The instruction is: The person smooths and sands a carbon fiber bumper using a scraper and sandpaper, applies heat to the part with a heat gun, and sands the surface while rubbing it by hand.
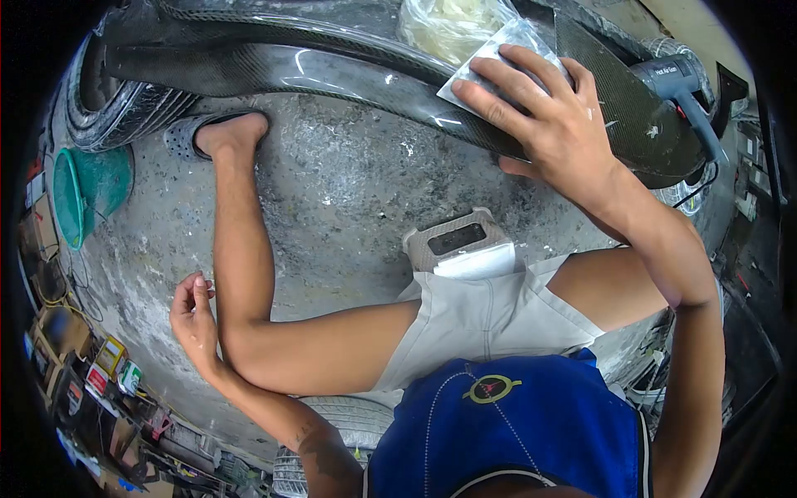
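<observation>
My right hand [552,112] lies over a white, folded-looking sheet [520,37], its fingers spread across it and pressing it against a glossy, curved carbon-fibre panel [332,73]. What the sheet is made of is hard to tell. Below the panel's near edge, part of a thumb shows. The long panel stretches across the top of the view to a wide woven end on the right. Beside my bent knee, my left hand [197,319] hangs with loosely curled fingers, slightly apart, and nothing visible in it.
Car tyres [116,108] support the panel's left end. A heat gun [681,91] rests at the right end, and a clear plastic bag [448,25] sits behind. A green bucket [100,187] lies left. Between my legs is a grey plastic stool [427,241] with a white pad [477,261].
</observation>
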Demonstrator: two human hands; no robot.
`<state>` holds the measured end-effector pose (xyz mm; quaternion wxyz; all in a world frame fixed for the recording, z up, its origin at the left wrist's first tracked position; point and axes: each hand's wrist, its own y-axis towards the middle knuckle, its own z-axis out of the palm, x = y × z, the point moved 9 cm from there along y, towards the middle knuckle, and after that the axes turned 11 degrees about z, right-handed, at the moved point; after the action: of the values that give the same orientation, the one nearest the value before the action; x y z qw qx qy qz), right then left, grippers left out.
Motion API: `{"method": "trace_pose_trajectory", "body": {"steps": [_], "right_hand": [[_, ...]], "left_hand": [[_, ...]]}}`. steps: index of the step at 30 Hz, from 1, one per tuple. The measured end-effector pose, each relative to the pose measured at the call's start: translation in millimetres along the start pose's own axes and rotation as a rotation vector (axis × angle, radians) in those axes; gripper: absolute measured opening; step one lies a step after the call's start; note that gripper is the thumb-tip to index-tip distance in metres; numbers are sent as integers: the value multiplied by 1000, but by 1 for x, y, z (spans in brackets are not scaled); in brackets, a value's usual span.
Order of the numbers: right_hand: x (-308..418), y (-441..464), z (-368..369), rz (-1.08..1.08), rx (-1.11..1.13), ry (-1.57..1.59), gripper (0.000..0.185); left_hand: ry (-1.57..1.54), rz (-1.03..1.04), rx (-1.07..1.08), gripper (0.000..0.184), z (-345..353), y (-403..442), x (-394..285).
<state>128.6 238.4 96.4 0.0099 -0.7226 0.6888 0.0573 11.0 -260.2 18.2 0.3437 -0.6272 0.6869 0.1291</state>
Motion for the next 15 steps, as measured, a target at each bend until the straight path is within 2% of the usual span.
{"method": "trace_pose_trajectory", "body": {"steps": [15], "right_hand": [[12, 25, -4, -16, -18, -11, 60]], "left_hand": [[13, -12, 10, 32, -1, 0, -10]]}}
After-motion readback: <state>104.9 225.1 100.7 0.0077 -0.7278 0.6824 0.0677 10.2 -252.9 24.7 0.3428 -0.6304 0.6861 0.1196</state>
